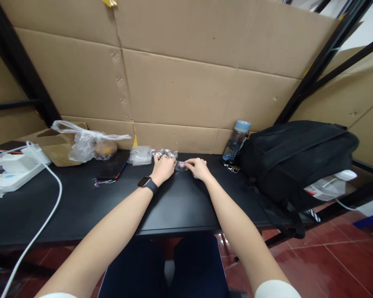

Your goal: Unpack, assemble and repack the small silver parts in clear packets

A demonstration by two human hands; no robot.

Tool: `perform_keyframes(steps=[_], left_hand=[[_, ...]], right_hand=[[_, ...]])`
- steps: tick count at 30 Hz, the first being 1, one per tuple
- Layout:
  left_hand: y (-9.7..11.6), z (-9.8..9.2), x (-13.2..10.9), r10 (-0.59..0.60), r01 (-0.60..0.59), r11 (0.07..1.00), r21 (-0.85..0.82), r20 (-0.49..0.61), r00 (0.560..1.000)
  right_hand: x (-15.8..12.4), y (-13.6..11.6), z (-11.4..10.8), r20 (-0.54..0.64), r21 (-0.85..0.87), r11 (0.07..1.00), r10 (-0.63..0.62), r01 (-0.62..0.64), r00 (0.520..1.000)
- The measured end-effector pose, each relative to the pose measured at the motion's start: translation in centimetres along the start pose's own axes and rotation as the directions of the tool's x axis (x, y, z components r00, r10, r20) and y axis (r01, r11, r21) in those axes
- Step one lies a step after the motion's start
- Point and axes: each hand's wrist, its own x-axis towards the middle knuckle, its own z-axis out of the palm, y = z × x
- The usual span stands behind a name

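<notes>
My left hand (pixel 164 168), with a dark watch on its wrist, is closed at the left edge of a small clear plastic packet (pixel 180 166) on the black table. From the other side, my right hand (pixel 199 169) pinches the packet's right end. Something small and reddish shows at that end, too small to name. Just behind my left hand lie more small shiny packets (pixel 171 153) with bits of red in them. A pile of flat clear plastic bags (pixel 140 156) is left of these. My left fingertips are partly hidden by the hand itself.
Left on the table (pixel 180 207) are a phone-like dark slab (pixel 113 165), a keychain (pixel 95 183), a plastic bag with round fruit (pixel 105 148), and a power strip (pixel 21 171) with a white cable. A bottle (pixel 235 142) and black backpack (pixel 298 157) stand right; cardboard (pixel 186 91) walls the back.
</notes>
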Motion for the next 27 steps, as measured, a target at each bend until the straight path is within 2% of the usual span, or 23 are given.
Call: perform_keyframes(steps=[6, 10, 14, 18, 23, 27], left_hand=[[-0.3, 0.0, 0.1, 0.009, -0.008, 0.999, -0.032, 0.013, 1.000], [-0.3, -0.3, 0.1, 0.039, -0.038, 0.996, -0.083, 0.014, 0.999], [-0.2, -0.1, 0.1, 0.006, -0.005, 0.995, -0.103, 0.007, 1.000], [-0.1, 0.2, 0.1, -0.012, 0.011, 0.995, -0.096, -0.013, 1.000], [0.0, 0.2, 0.0, -0.017, 0.015, 0.994, -0.107, -0.016, 1.000], [-0.8, -0.2, 0.0, 0.010, -0.013, 0.996, -0.088, -0.029, 1.000]], right_hand=[[0.2, 0.5, 0.5, -0.055, 0.093, 0.995, -0.017, 0.022, 0.998], [0.3, 1.1, 0.8, -0.059, 0.224, 0.972, -0.063, 0.074, 0.996], [0.3, 1.1, 0.7, -0.056, 0.338, 0.934, -0.103, 0.116, 0.993], [0.1, 0.7, 0.3, -0.055, 0.369, 0.920, -0.123, 0.134, 0.991], [0.2, 0.9, 0.6, -0.099, 0.374, 0.921, -0.077, 0.109, 0.992], [1.2, 1.7, 1.4, -0.136, 0.349, 0.936, 0.015, 0.034, 0.991]])
